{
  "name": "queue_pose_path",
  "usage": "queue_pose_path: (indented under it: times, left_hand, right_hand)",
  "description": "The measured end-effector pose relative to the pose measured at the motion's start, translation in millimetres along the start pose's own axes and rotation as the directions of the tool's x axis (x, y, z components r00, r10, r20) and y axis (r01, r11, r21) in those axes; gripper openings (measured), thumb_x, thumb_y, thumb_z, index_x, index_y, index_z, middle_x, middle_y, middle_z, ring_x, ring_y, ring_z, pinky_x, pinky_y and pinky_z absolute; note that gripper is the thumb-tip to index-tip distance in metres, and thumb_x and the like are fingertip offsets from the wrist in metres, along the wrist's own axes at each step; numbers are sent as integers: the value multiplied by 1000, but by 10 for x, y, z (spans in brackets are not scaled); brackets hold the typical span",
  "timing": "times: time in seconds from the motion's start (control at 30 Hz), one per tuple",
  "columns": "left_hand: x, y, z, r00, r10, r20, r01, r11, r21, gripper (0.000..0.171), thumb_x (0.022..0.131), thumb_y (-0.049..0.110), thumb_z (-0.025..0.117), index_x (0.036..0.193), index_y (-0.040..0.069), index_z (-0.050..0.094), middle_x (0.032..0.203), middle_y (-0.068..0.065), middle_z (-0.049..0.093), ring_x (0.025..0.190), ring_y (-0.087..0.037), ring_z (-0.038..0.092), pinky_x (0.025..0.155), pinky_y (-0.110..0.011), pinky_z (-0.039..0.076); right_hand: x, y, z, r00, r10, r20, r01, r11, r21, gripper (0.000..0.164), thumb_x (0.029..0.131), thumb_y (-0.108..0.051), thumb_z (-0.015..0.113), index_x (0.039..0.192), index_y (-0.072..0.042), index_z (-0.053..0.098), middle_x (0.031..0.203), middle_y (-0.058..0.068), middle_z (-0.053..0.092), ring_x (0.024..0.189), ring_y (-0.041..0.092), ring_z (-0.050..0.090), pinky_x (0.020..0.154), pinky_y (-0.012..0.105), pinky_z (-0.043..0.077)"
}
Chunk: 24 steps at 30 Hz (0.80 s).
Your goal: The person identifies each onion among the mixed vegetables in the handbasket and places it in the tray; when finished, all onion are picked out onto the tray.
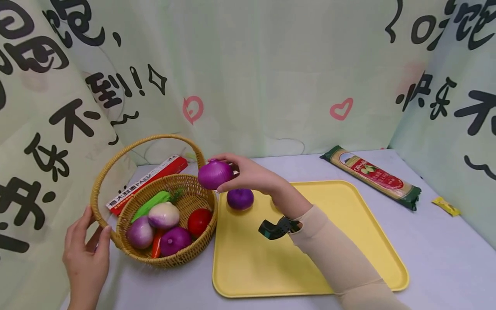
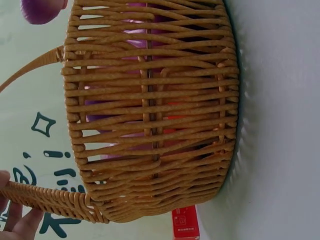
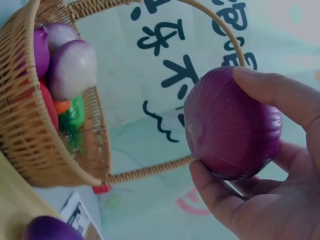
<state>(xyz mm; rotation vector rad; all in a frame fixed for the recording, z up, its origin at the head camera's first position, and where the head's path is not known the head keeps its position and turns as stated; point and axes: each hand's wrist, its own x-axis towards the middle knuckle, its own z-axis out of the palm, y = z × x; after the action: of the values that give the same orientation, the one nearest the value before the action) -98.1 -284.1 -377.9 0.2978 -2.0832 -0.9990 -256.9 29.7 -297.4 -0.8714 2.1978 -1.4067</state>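
My right hand (image 1: 255, 174) grips a purple onion (image 1: 214, 174) between thumb and fingers, holding it up at the basket's right rim, near the tray's back left corner. The right wrist view shows the onion (image 3: 232, 125) close up, root end facing the basket. With thumb and fingers, my left hand (image 1: 87, 254) holds the lower left end of the wicker basket's handle (image 1: 101, 189). Inside the basket (image 2: 155, 115) lie a purple onion (image 1: 175, 241), two paler purple-white bulbs (image 1: 164, 215), a tomato (image 1: 199, 222), a green vegetable (image 1: 153, 204) and something orange-red (image 1: 156, 244), partly covered.
A yellow tray (image 1: 310, 267) lies right of the basket, bearing another purple onion (image 1: 240, 199); my right forearm covers part of it. Behind the basket is a red pasta box (image 1: 147, 185). A noodle packet (image 1: 372, 176) and a small yellow sachet (image 1: 445, 206) lie at right. Printed curtains enclose the table.
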Motion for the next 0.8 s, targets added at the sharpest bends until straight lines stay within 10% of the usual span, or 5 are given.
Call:
queue_pose_path:
  times: [0.8]
  left_hand:
    - [-9, 46, 44, 994, -107, -29, 107, 994, 22, 67, 87, -5, 59, 139, 34, 43, 116, 30, 38, 116, 3, 46, 87, 3, 39]
  right_hand:
    - [-847, 490, -820, 964, 77, -253, -78, 997, 8, 67, 82, -16, 72, 140, -15, 40, 138, 12, 45, 123, 31, 48, 89, 29, 55]
